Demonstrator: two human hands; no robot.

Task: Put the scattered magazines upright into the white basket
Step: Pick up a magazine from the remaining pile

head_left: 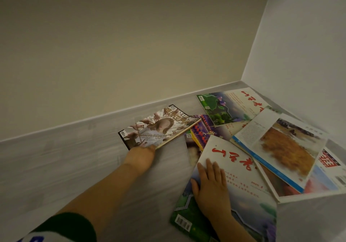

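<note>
grey floor (pixel 74 157), beige wall (pixel 112 45) | L grip (pixel 141 156) prob. pinches portrait mag (pixel 159 127) | R grip (pixel 211 185) flat, red-title mag (pixel 237 170)

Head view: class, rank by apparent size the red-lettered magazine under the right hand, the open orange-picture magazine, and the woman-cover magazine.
Largest: red-lettered magazine, though nearest the camera, so unsure.
Then: open orange-picture magazine.
Smallest: woman-cover magazine.

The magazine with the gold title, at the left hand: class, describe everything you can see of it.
The gold-titled magazine is thick and glossy: a long-haired figure among reaching hands, gold title characters, a barcode in one corner. It lies face up on the grey wood-grain surface, its right edge raised, showing the page block. The left hand grips its near corner; its far right corner overlaps a purple magazine.
</note>
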